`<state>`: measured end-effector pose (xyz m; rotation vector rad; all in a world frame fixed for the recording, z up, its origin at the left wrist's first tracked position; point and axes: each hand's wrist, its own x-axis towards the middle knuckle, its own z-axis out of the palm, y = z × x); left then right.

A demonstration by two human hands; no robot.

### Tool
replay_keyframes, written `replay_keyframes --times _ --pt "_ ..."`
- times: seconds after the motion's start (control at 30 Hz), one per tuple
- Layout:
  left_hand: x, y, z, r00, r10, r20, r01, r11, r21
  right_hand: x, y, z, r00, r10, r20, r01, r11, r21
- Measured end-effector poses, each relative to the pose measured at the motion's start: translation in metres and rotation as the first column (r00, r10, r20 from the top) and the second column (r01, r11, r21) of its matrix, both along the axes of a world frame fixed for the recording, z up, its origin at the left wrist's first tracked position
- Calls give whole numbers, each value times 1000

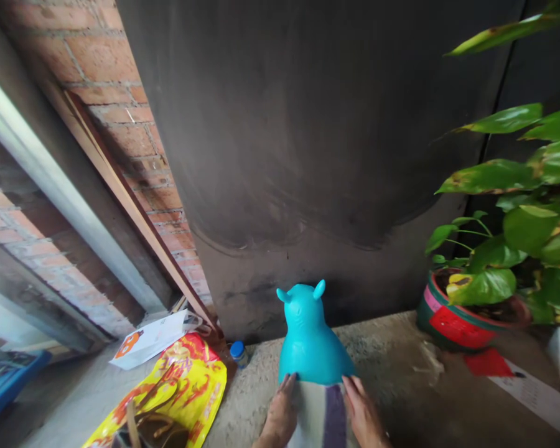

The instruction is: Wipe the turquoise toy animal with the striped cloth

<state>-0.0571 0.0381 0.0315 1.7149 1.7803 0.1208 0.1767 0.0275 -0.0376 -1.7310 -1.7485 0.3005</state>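
Two hands press against a teal toy [310, 339], an animal shape with small ears, standing upright on the concrete floor [392, 367] just before a dark wall [308, 155]. Over its rear lies a striped cloth [324, 414]. The left hand [280, 414] rests flat on the cloth's left edge, fingers together and stretched toward the toy. The right hand [363, 415] lies on the right edge, fingers slightly apart, not clamped on anything. Left of the toy are a blue-capped bottle [238, 353] and a yellow bag [168, 392]. A red pot [455, 323] with a leafy plant [518, 236] stands well apart at right.
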Motion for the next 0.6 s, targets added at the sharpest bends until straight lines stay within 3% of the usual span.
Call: replay_keyframes --times 0.17,0.47,0.6 --pt "-10 8 1 998 -59 7 58 997 45 10 -12 14 995 6 -100 -11 998 -56" --pt "-18 8 -3 997 -77 28 75 995 61 11 -7 100 899 261 -351 -297 953 -54" --pt "-24 3 10 998 -65 23 62 993 97 15 1 120 875 254 -412 -288 957 -23"
